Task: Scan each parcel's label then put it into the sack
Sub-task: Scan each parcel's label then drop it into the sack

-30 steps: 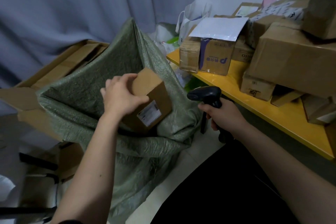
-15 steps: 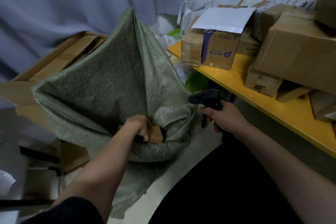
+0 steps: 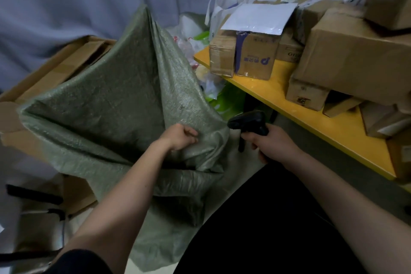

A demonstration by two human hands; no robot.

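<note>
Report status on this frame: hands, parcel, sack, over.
Left hand empty, fingers curled, at sack mouth. Right hand grips scanner. No parcel in hand; more parcels wait on yellow table.

Left hand [image 3: 180, 136] at green sack [image 3: 115, 104] mouth, fingers curled – right hand [image 3: 270, 144] grips scanner [image 3: 249, 122].

arms [image 3: 124, 196]: bare forearms | sleeve [image 3: 77, 261]: black, short | lap: black garment

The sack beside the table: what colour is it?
The sack is a dull grey-green woven fabric with a slight sheen, plain and unpatterned, seen in the head view.
</note>
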